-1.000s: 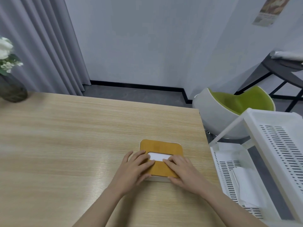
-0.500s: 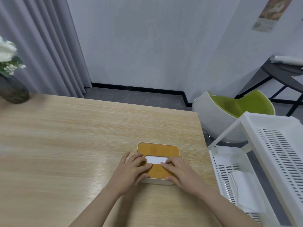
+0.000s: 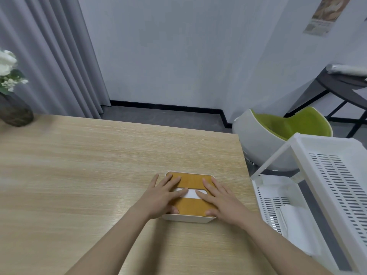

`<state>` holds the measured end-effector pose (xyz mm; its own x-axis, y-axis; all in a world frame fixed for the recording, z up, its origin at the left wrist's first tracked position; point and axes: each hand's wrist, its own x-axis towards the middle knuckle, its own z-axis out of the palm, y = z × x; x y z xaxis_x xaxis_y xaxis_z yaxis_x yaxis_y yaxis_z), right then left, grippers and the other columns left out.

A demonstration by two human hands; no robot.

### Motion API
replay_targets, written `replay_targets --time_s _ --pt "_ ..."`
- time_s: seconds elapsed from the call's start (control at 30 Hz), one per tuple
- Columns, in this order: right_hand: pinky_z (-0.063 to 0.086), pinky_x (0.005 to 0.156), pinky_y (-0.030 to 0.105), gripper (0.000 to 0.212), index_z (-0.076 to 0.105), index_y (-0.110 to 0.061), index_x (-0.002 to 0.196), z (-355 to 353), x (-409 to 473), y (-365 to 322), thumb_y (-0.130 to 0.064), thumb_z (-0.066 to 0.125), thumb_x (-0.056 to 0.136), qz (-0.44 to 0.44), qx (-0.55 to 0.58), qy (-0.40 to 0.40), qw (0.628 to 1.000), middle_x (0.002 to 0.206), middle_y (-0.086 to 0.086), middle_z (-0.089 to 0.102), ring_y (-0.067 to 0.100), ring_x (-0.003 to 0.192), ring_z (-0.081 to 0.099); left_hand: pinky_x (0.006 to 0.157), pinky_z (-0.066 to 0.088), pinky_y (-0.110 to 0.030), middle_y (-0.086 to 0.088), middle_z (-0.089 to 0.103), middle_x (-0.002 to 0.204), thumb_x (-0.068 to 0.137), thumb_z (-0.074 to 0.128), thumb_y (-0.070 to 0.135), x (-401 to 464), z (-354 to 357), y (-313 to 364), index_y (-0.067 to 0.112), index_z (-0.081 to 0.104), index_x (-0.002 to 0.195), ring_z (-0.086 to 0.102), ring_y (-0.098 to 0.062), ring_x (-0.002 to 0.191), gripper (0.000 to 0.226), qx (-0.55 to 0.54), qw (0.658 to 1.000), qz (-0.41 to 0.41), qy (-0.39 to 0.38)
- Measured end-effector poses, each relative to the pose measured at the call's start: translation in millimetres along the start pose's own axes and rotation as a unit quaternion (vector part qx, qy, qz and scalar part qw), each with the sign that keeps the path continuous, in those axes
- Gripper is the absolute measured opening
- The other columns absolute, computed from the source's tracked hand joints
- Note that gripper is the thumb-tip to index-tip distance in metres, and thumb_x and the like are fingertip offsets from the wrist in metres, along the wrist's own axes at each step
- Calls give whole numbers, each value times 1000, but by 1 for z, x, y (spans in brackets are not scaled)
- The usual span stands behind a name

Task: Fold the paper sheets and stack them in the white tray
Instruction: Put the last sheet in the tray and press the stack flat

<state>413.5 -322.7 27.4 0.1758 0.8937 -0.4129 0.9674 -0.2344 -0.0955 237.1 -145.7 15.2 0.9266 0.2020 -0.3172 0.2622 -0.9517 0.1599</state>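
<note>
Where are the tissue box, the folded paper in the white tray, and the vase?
tissue box (image 3: pixel 191 180): head view, wooden lid.
folded paper (image 3: pixel 296 225): head view, top face.
vase (image 3: pixel 14 114): head view, dark body.

A light wooden table carries a white tissue box with an orange-brown lid, lying under both hands near the right edge. A dark vase of white flowers stands at the far left corner, well apart from the left hand and the right hand.
</note>
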Motion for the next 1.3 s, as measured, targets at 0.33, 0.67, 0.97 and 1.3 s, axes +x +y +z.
replay_targets --time_s 0.33,0.67,0.97,1.3 --pt "-4 118 40 66 4 -45 149 3 0 3 -43 46 97 -4 44 -13 999 151 -11 -30 12 137 -33 117 -12 -52 4 -12 164 93 49 56 1 0 0 40 2 154 -16 -20 150 79 6 1000 -12 -25" --pt "-2 121 33 73 3 -40 150 18 -14 -2 -46 50 94 54 133 54 988 153 -14 -23 5 142 -23 120 -5 -46 15 -12 162 93 52 53 2 9 -12 42 8 154 -20 -8 148 76 -62 998 -10 -12" --pt "3 121 27 70 4 -37 147 39 -18 -14 -32 53 96 65 267 124 954 156 -16 -16 -2 143 -17 123 -1 -37 18 -20 154 65 17 83 -3 16 -21 38 10 154 -26 -3 142 100 -120 992 25 13" --pt "5 113 7 80 1 -31 148 26 -28 13 -27 59 94 62 328 88 938 153 -24 -1 -8 142 0 117 -15 -28 11 -26 155 62 17 85 -8 10 -22 32 -1 155 -28 -6 143 108 -127 992 12 15"
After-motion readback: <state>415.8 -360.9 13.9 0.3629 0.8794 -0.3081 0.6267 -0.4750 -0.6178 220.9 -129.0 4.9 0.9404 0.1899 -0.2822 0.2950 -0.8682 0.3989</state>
